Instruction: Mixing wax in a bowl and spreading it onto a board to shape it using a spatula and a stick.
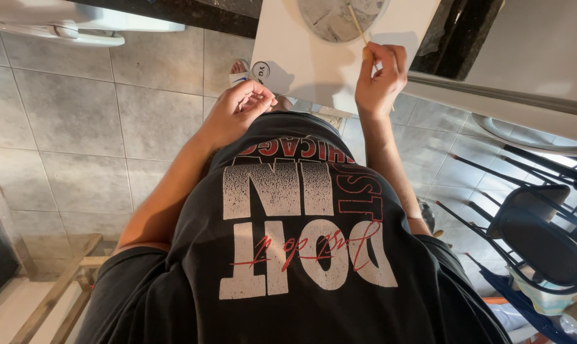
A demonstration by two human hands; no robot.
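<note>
My right hand (pixel 381 79) is closed around a thin wooden stick (pixel 356 24) that slants up over a round grey plate (pixel 339 16) on a white table (pixel 301 64). My left hand (pixel 240 108) hovers just below the table's near edge, fingers curled loosely with nothing visible in them. My black printed t-shirt (pixel 301 242) fills the lower middle of the view.
Grey floor tiles (pixel 78 127) lie to the left. A black metal chair (pixel 537 229) stands at the right. A wooden frame (pixel 52 293) sits at the lower left. A foot in a white sandal (pixel 238 70) shows under the table edge.
</note>
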